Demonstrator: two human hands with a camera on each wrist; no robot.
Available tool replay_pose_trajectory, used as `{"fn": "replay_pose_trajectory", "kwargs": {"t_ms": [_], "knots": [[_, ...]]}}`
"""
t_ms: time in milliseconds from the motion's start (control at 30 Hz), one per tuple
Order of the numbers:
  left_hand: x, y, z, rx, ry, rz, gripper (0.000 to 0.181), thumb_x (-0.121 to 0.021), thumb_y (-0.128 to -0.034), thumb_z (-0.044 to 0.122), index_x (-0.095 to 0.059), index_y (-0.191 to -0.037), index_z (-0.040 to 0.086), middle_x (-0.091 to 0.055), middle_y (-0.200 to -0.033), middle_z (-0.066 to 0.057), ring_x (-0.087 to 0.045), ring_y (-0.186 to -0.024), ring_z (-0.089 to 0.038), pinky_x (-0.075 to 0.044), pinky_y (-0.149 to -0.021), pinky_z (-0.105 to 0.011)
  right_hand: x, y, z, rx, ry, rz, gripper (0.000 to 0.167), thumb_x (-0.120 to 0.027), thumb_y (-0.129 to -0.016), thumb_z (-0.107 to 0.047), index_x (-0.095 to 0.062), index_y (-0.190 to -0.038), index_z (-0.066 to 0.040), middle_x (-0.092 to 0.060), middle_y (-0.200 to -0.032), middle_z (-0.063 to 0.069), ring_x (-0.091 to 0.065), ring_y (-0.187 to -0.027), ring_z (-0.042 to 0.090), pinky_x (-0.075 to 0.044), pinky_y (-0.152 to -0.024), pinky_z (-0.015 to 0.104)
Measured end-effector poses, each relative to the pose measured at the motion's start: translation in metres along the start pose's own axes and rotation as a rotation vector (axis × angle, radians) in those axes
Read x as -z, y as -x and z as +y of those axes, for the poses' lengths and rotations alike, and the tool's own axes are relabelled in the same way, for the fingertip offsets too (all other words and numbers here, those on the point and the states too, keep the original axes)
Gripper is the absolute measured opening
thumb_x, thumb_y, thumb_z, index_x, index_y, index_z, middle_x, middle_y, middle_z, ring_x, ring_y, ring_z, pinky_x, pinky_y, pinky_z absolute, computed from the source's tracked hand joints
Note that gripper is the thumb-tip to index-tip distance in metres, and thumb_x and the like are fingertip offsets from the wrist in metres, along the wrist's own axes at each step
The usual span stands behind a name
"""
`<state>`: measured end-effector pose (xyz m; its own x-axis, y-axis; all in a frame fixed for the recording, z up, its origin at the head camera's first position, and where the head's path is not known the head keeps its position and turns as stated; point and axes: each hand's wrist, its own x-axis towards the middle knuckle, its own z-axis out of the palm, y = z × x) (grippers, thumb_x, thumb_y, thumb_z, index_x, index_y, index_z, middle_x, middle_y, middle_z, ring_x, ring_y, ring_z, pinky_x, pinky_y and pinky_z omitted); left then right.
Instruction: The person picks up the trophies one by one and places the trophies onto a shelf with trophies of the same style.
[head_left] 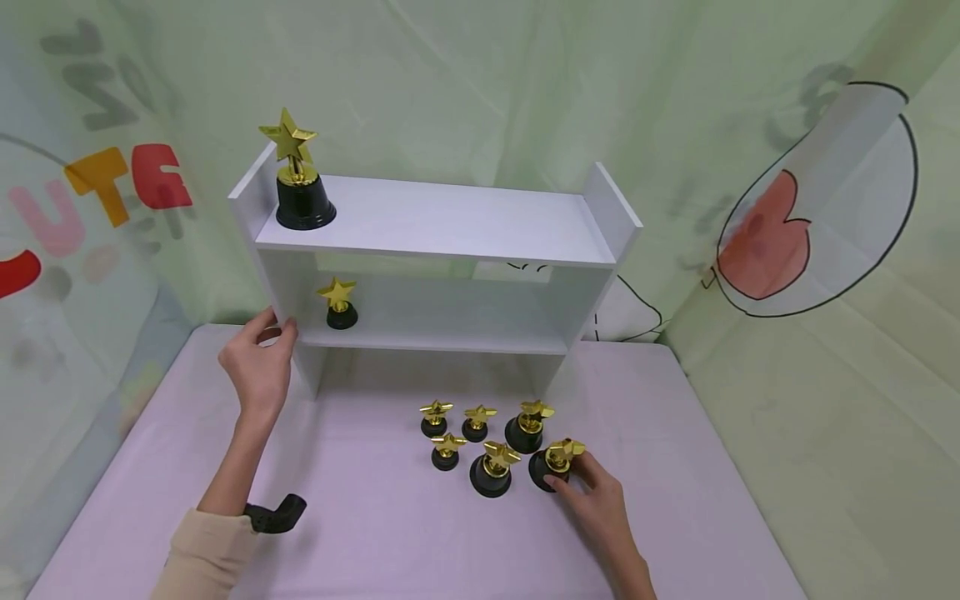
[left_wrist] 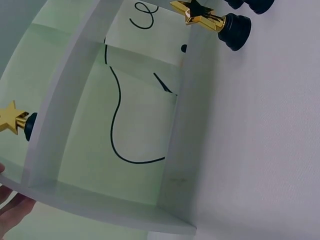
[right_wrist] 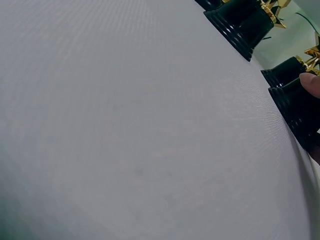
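My left hand (head_left: 262, 367) pinches the left side panel of the white shelf (head_left: 435, 340) at the middle board's height; its fingers (left_wrist: 15, 210) show at the panel in the left wrist view. With thumb and fingers, my right hand (head_left: 600, 504) grips the black base of a star trophy (head_left: 551, 471), upright on the table at the right end of a group. Beside it are two similar trophies (head_left: 491, 475) (head_left: 524, 432) and several smaller ones (head_left: 445, 457). In the right wrist view the thumb (right_wrist: 311, 84) touches the gripped base (right_wrist: 297, 112).
A large star trophy (head_left: 303, 200) stands on the shelf's top board at the left, a small one (head_left: 342, 315) on the middle board below. Pale cloth (head_left: 420, 550) covers the table. Printed curtains hang behind and at both sides.
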<state>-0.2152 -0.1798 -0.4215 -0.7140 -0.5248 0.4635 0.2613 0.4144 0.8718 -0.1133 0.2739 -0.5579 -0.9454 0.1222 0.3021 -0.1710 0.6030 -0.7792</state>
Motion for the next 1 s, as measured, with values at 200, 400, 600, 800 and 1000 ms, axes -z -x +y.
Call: {"fn": "replay_pose_trajectory", "kwargs": {"t_ms": [200,400,600,800,1000], "knots": [[0.001,0.001,0.001,0.001,-0.006,-0.013,0.029,-0.07,-0.095,0.007,-0.075,-0.123,0.003,-0.076,-0.113,-0.019,-0.059,-0.082,0.01,-0.047,-0.071,-0.003,0.002,0.002,-0.004,0.001,0.036,-0.003,0.048,-0.091,-0.074,-0.004,-0.072,-0.117,-0.007,-0.077,-0.113,0.009,-0.073,-0.107,0.023,-0.047,-0.094,0.006],[0.002,0.001,0.002,0.003,-0.005,-0.019,0.029,-0.07,-0.0956,0.008,-0.075,-0.124,0.003,-0.076,-0.115,-0.018,-0.06,-0.083,0.008,-0.047,-0.072,-0.002,0.007,-0.002,-0.01,0.122,0.087,0.03,0.051,-0.092,-0.068,0.001,-0.072,-0.115,-0.003,-0.078,-0.111,0.011,-0.075,-0.1,0.019,-0.05,-0.089,0.007],[0.002,0.001,0.002,0.008,-0.011,-0.019,0.029,-0.069,-0.0958,0.008,-0.075,-0.124,0.004,-0.076,-0.115,-0.018,-0.059,-0.083,0.008,-0.046,-0.072,-0.002,0.016,-0.004,-0.028,0.179,0.094,0.048,0.05,-0.093,-0.068,0.002,-0.073,-0.113,-0.004,-0.078,-0.109,0.008,-0.074,-0.098,0.016,-0.051,-0.089,0.008],[0.002,0.001,0.002,0.012,-0.016,-0.018,0.029,-0.069,-0.0958,0.007,-0.074,-0.124,0.002,-0.076,-0.115,-0.019,-0.059,-0.082,0.01,-0.046,-0.072,-0.002,0.023,-0.006,-0.045,0.196,0.079,0.044,0.048,-0.093,-0.069,0.0,-0.073,-0.112,-0.007,-0.078,-0.107,0.006,-0.073,-0.096,0.01,-0.051,-0.087,0.008],[0.001,0.001,0.002,-0.006,-0.006,-0.015,0.028,-0.069,-0.0955,0.006,-0.075,-0.123,0.002,-0.076,-0.113,-0.02,-0.059,-0.082,0.01,-0.046,-0.071,-0.002,0.028,-0.008,-0.062,0.214,0.107,0.034,0.046,-0.094,-0.07,-0.004,-0.073,-0.111,-0.01,-0.078,-0.105,0.003,-0.074,-0.093,0.013,-0.053,-0.085,0.009]]}}
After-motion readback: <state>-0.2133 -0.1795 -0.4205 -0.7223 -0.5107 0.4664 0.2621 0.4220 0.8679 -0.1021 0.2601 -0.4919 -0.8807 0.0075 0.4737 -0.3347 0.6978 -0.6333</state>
